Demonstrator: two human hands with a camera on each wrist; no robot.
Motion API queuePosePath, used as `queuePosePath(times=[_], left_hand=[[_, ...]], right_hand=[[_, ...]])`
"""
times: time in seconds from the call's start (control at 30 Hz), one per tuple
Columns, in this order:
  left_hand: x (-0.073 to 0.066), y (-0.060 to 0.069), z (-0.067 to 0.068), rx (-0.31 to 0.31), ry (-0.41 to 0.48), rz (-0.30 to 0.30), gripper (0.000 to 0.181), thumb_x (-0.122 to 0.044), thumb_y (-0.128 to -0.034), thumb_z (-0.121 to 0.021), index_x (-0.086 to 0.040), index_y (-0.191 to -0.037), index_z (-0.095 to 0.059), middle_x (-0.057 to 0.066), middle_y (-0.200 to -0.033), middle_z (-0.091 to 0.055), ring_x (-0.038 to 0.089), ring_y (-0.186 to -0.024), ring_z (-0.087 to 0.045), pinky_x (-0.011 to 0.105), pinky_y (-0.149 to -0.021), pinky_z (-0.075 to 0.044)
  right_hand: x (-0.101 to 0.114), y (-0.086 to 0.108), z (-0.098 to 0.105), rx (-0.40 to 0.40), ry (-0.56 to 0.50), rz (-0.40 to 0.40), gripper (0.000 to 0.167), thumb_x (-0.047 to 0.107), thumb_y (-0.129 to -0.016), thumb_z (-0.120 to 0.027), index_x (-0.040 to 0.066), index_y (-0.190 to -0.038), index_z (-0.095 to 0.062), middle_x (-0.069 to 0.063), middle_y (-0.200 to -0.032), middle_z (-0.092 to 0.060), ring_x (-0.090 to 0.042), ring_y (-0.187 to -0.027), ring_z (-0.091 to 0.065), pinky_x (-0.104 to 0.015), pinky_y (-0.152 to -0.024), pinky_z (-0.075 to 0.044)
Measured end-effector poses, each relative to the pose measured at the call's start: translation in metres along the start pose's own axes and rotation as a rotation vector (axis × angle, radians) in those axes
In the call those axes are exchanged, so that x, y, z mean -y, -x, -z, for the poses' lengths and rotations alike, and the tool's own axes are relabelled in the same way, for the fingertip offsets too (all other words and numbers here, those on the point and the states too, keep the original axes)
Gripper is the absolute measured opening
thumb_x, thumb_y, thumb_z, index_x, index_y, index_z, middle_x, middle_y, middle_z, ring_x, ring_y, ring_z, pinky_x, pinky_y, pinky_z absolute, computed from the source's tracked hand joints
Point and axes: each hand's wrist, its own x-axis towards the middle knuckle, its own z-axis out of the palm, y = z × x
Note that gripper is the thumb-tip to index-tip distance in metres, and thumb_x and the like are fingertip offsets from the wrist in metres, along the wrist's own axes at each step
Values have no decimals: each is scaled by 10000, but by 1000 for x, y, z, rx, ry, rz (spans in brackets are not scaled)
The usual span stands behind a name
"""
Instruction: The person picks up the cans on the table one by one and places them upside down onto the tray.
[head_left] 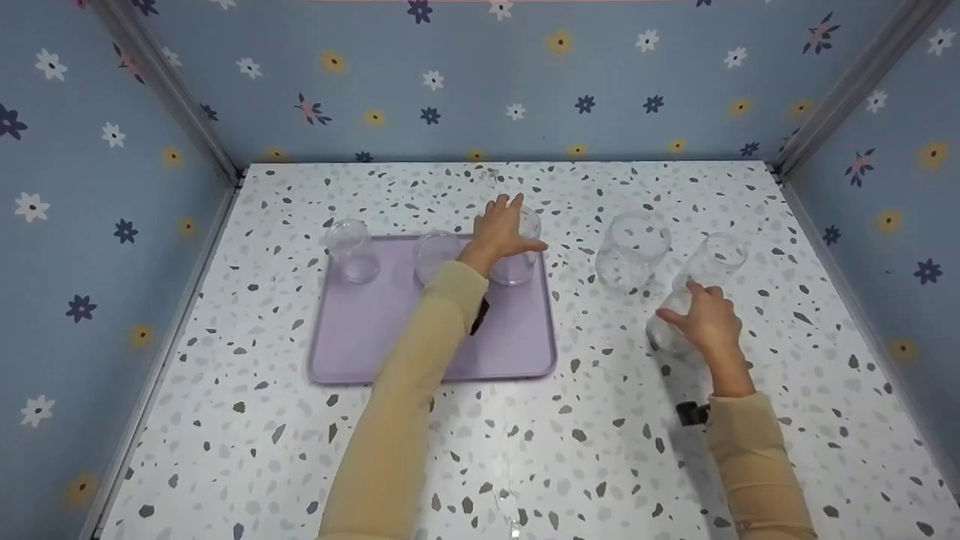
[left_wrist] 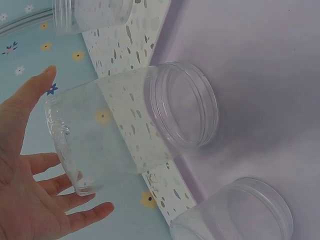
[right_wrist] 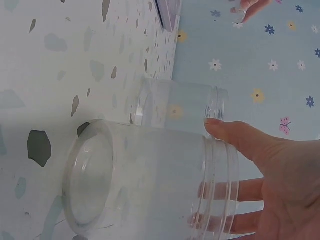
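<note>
L hand (head_left: 499, 231) had fingers spread round upturned jar (left_wrist: 120, 135) on tray (head_left: 360, 349); R hand (head_left: 709, 319) gripped upright jar (right_wrist: 155, 175), rt. of tray. Prob. pickup step; next called for lift + flip.

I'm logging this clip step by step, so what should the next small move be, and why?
Probably the right hand should raise its rim-up jar slightly, since it grips that jar round the rim. The left hand is spread open at a rim-down jar on the tray, so that side seems to need nothing more.
</note>
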Motion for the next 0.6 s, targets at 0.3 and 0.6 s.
queuePosePath(times=[0.3, 0.6], left_hand=[[6, 11, 0, -91, 22, -45, 975, -596, -700, -615, -115, -1423, -173, 124, -1441, -167, 279, -1317, -121, 487, -1015, -208], [13, 22, -5, -210, 71, -92, 904, -600, -732, -576, -104, -1406, -235, 101, -1433, -206, 245, -1313, -152, 461, -1019, -220]], right_hand=[[0, 0, -3, -44, -6, -13, 762, 410, -777, -639, -29, -1326, -343, -354, -1172, -374, -542, -967, -415, -609, -702, -389], [-2, 3, -4, -60, -3, -3, 768, 426, -776, -627, -17, -1334, -339, -350, -1178, -384, -534, -959, -428, -604, -683, -398]])
